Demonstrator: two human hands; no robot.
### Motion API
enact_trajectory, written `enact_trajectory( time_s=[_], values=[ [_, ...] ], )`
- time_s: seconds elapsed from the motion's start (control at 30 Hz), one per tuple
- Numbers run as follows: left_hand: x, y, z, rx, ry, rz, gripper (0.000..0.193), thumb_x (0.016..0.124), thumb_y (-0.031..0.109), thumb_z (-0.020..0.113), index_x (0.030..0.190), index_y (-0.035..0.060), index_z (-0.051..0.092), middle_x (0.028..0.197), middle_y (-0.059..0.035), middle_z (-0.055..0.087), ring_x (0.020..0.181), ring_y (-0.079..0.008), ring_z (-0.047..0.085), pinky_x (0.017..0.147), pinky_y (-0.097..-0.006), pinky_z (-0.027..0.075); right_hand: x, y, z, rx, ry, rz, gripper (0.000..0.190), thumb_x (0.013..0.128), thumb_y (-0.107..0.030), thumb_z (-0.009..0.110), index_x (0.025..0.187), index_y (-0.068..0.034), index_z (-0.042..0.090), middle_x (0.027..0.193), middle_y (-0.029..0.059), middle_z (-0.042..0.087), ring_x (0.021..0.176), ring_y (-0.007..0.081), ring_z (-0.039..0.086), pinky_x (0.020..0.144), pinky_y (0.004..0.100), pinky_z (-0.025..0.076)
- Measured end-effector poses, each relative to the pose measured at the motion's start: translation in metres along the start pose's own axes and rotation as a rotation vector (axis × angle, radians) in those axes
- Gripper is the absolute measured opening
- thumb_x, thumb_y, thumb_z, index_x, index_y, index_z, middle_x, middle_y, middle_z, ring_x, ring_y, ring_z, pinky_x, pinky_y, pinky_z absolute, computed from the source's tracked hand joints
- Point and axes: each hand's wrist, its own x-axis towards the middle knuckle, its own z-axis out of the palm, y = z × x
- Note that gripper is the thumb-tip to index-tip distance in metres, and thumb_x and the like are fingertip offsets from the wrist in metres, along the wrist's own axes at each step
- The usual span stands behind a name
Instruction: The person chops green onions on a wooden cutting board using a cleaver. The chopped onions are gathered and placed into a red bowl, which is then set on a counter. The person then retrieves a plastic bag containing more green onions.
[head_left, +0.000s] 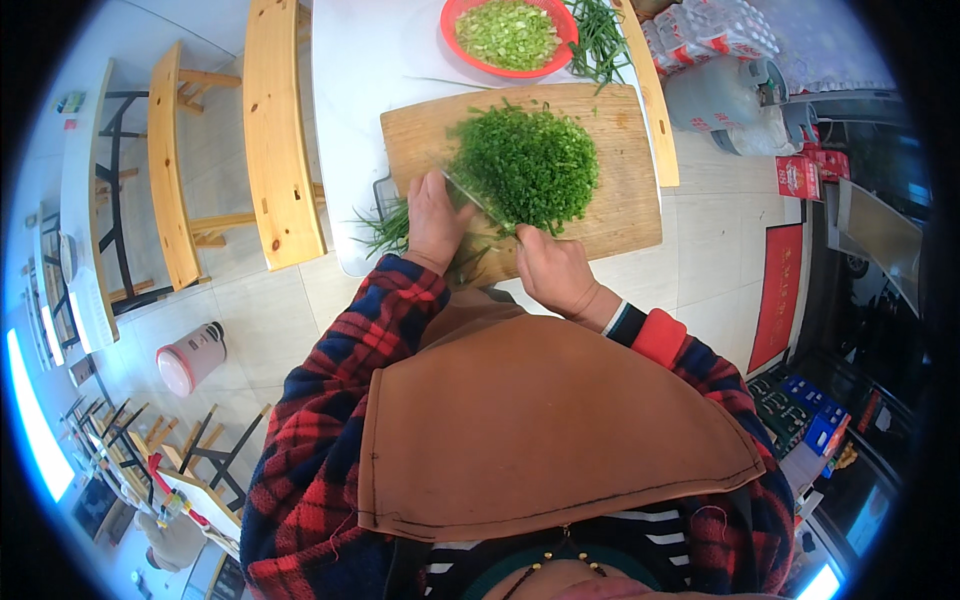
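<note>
My right hand (553, 268) is closed around the handle of a kitchen knife (478, 199), whose blade lies angled over a wooden cutting board (626, 202). Beside the blade, my left hand (437, 217) presses on a bunch of long green stalks (390, 227) at the board's left edge. A big heap of finely chopped greens (525, 161) covers the middle of the board, to the right of the blade. Behind the board stands a red plastic basket (448, 34) with chopped pale green pieces (508, 34). More uncut green stalks (600, 37) lie to its right.
The board rests on a white table (349, 90). Wooden benches (277, 135) flank it. Gas cylinders (712, 97) and wrapped bottles (709, 30) stand on the right. A pink bin (191, 360) is on the tiled floor at the left. A person (169, 541) is far off at the lower left.
</note>
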Motion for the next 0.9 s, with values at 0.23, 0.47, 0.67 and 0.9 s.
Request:
enact_trajectory(
  time_s=[0.23, 0.47, 0.67, 0.9],
  values=[
    [-0.001, 0.009, -0.010, 0.069, -0.026, 0.010, 0.062, 0.069, 0.013, 0.084, 0.121, -0.0009, 0.052, 0.114, -0.0187, 0.060, 0.111, -0.0399, 0.052, 0.095, -0.0484, 0.045, 0.011, 0.002, 0.007, -0.113, -0.218, 0.136, 0.019, 0.091, -0.015, 0.057, 0.102, -0.003, 0.049, 0.077, 0.0190, 0.067, 0.064, 0.0377, 0.068, 0.056, 0.0489, 0.053],
    [-0.004, 0.012, -0.025, 0.017, 0.008, 0.232, 0.055, 0.078, 0.018, 0.082, 0.123, 0.0010, 0.056, 0.122, -0.0186, 0.059, 0.112, -0.0394, 0.055, 0.095, -0.0471, 0.047, 0.023, -0.001, 0.003, -0.068, -0.369, 0.220, 0.021, 0.092, -0.016, 0.056, 0.105, -0.002, 0.047, 0.081, 0.0219, 0.068, 0.072, 0.0412, 0.069, 0.064, 0.0529, 0.054],
    [-0.002, 0.009, -0.022, 0.067, -0.022, 0.319, 0.027, 0.083, 0.012, 0.077, 0.106, 0.0038, 0.066, 0.115, -0.0139, 0.062, 0.106, -0.0355, 0.059, 0.092, -0.0442, 0.050, 0.037, -0.002, -0.002, -0.076, -0.431, 0.224, 0.021, 0.092, -0.014, 0.056, 0.106, -0.001, 0.048, 0.076, 0.0215, 0.069, 0.071, 0.0412, 0.069, 0.063, 0.0534, 0.054],
    [0.000, 0.003, -0.018, 0.049, -0.016, 0.322, 0.025, 0.083, 0.009, 0.076, 0.105, 0.0040, 0.067, 0.111, -0.0121, 0.065, 0.103, -0.0337, 0.061, 0.089, -0.0428, 0.052, 0.050, 0.005, 0.003, -0.025, -0.456, 0.220, 0.023, 0.091, -0.014, 0.056, 0.108, -0.001, 0.048, 0.075, 0.0215, 0.069, 0.071, 0.0419, 0.069, 0.064, 0.0531, 0.055]
  ],
)
